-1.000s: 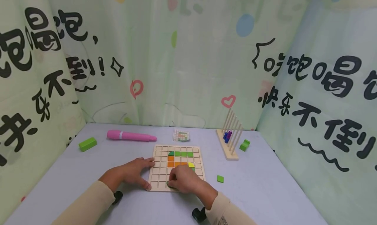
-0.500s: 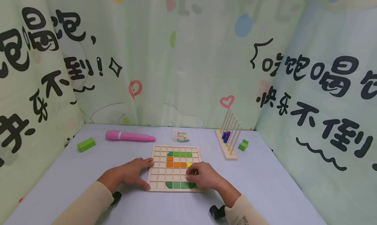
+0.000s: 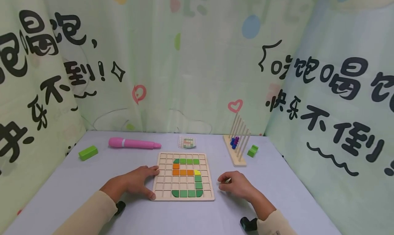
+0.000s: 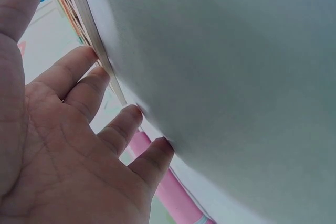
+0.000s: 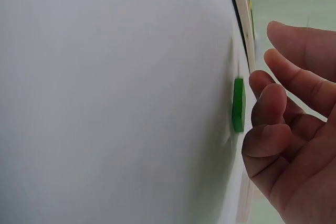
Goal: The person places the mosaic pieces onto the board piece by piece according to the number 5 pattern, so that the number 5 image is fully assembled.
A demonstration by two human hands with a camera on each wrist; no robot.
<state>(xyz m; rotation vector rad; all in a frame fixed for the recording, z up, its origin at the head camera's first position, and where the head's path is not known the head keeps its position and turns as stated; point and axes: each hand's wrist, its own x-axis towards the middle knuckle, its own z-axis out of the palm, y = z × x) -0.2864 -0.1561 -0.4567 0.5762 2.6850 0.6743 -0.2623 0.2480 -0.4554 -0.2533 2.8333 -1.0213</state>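
Observation:
The wooden grid board [image 3: 166,180] lies flat mid-table, with orange, green and yellow tiles in its squares, orange ones [image 3: 183,172] among them. My left hand [image 3: 132,182] rests at the board's left edge, thumb and fingers spread apart. In the left wrist view, two fingertips touch the board's side [image 4: 94,35]. Right of the board, my right hand [image 3: 238,185] hovers low with loosely bent fingers. A green tile [image 5: 239,106] shows on the tabletop beside those fingers in the right wrist view; from the head it is hidden behind the hand.
Behind the board lie a pink marker-like stick [image 3: 135,143] and a small pattern card [image 3: 186,142]. A pegged wooden stand [image 3: 238,158] with blue and purple beads stands back right, a green block [image 3: 252,151] next to it. Another green block [image 3: 88,153] sits far left.
My right hand has left the board's bottom row and moved right to beside it, uncovering the green tiles. The left hand stays at the board's edge.

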